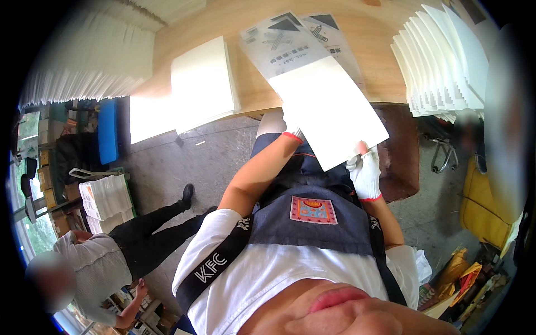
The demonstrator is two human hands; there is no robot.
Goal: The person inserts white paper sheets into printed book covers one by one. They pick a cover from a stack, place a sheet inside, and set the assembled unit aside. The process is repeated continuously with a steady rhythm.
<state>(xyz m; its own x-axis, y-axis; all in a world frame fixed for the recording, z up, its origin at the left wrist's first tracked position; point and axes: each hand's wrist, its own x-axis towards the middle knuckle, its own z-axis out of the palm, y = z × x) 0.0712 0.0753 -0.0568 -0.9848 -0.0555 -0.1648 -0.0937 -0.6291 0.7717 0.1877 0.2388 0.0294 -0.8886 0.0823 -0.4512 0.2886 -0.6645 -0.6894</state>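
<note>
Head view: white sheet (329, 106) is mid-frame, slanted, upper end meeting a printed translucent sleeve (279, 44) on the wood table (379, 56), lower end sticking out past the table edge over the lap; can't tell if its top is inside the sleeve or just overlapping. R hand (365, 173), white glove w/ red cuff, grips the sheet near its lower R corner: bare thumb on top, other fingers curled at/under the edge. L hand (292, 123), also gloved, is at the sheet's L edge, mostly hidden under it, so can't tell if those fingers are closed or just propping. 2nd sleeve (340, 53) lies partly under the 1st, white stack (201, 84) to the L, fanned stack (438, 67) to the R. To do this bit well, IMO: keep sheet & sleeve edges parallel, hold the R pinch light so the thumb doesn't dent the corner, and support the overhang from below w/ the L so it won't sag or crease. Watch the lower sleeve too, prob. slippery, could drag along. Any resistance: stop, re-square, don't force, bc a bent corner likely won't flatten.
</note>
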